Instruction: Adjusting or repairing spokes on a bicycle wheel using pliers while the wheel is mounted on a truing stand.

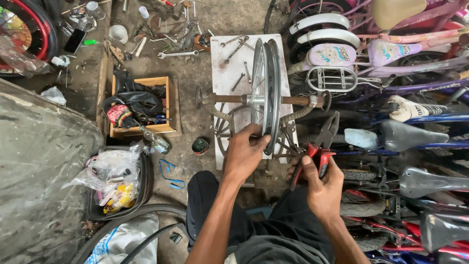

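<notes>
A bare metal bicycle wheel rim [271,83] stands upright on a rusty axle in a truing stand [229,99], seen edge-on. My left hand [244,152] grips the near bottom edge of the rim. My right hand [320,186] holds red-handled pliers [320,144], jaws pointing up, just right of the rim by the spokes. Under the stand lies a white board [220,63] with several wrenches on it.
A wooden box [141,105] of black tubes and a plastic bottle sits to the left. A black tub [117,181] holds plastic bags. Loose tools litter the far floor [166,34]. Children's bicycles [386,54] and saddles crowd the right side. A grey slab [39,171] fills the left.
</notes>
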